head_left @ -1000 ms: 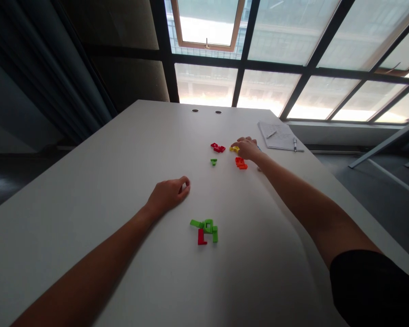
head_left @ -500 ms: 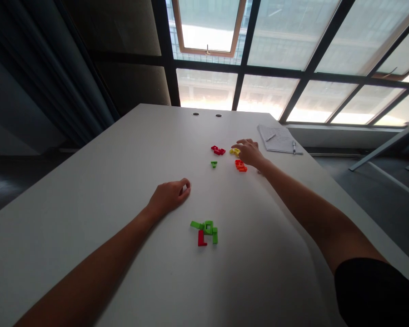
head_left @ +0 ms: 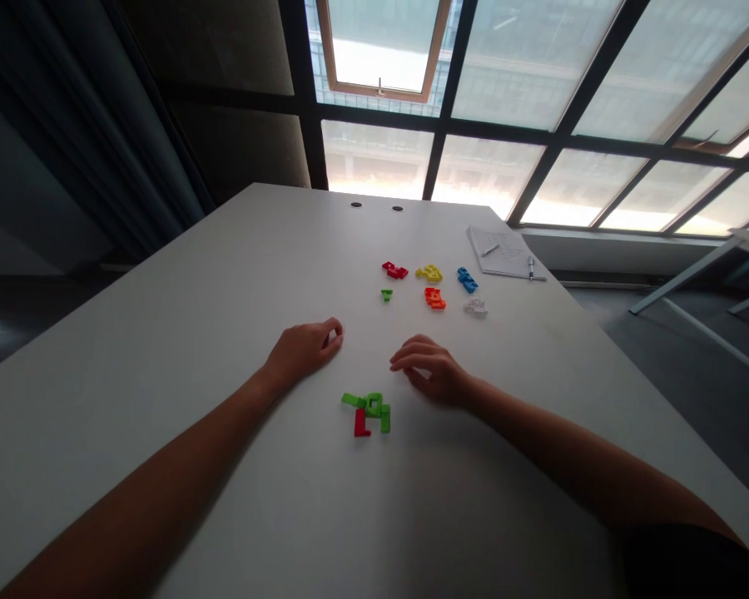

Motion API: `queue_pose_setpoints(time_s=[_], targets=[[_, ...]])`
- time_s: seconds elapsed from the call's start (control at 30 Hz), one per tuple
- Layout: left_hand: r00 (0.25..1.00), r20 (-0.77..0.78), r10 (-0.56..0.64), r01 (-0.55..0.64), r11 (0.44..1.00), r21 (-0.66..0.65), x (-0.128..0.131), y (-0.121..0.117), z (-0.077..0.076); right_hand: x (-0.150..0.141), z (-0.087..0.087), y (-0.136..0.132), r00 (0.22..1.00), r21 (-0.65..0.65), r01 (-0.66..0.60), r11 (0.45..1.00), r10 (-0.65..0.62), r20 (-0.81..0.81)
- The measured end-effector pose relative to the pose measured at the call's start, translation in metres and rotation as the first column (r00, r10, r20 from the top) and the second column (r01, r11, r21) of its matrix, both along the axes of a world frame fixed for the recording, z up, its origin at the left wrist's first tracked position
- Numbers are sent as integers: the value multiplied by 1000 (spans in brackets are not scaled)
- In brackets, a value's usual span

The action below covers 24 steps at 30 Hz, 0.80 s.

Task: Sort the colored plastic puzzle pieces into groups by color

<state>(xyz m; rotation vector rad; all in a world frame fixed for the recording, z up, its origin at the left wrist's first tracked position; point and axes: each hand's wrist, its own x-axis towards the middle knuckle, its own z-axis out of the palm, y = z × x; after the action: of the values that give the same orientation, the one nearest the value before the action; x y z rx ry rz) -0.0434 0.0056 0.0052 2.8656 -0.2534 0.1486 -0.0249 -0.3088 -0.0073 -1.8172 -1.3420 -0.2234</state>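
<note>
my right hand (head_left: 434, 371) loosely spread, right of green-red blocks (head_left: 374, 405); left hand (head_left: 305, 348) curled, beyond blocks, can't tell if pinching.

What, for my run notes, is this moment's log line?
left hand: curled on table; right hand: near green-and-red pieces, grip unclear; farther: red pieces, green piece, yellow pieces, orange pieces, blue pieces, white pieces

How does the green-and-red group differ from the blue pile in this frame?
The green-and-red group mixes two colours; the blue pile shows only one. The green-and-red group spreads out, while the blue pile is compact. The green-and-red group lies nearer the person; the blue pile is farther off, near the notepad. Both rest on the white table.
</note>
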Motion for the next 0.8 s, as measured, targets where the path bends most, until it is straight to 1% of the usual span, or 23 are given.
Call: queue_pose_setpoints(time_s=[0.07,0.13,0.2,0.27,0.33,0.4,0.5,0.57,0.67,0.8], targets=[[1000,4,-2,2,1000,2,0,0,0,-8,4,4,994,-80,-103,992,106,35],[1000,13,-4,4,1000,5,0,0,1,-14,5,8,983,-157,-154,976,167,72],[1000,21,-4,3,1000,12,0,0,1,-17,5,11,977,-206,-165,965,188,100],[1000,24,2,-2,1000,18,0,0,0,-13,4,10,978,-235,-134,963,167,127],[1000,23,7,-7,1000,22,0,1,0,-3,2,5,984,-249,-38,968,80,161],[1000,19,7,-7,1000,23,0,1,0,11,0,-2,979,-250,106,962,-57,194],[1000,4,6,-6,1000,22,0,1,1,31,-3,-14,939,-258,316,913,-262,221],[1000,0,4,-4,1000,20,-1,1,2,39,-5,-19,906,-274,412,869,-357,229],[1000,6,-4,4,1000,17,-1,0,2,45,-8,-22,864,-290,499,817,-446,233],[1000,11,2,-2,1000,6,0,0,2,47,-10,-18,836,-308,547,779,-491,243]])
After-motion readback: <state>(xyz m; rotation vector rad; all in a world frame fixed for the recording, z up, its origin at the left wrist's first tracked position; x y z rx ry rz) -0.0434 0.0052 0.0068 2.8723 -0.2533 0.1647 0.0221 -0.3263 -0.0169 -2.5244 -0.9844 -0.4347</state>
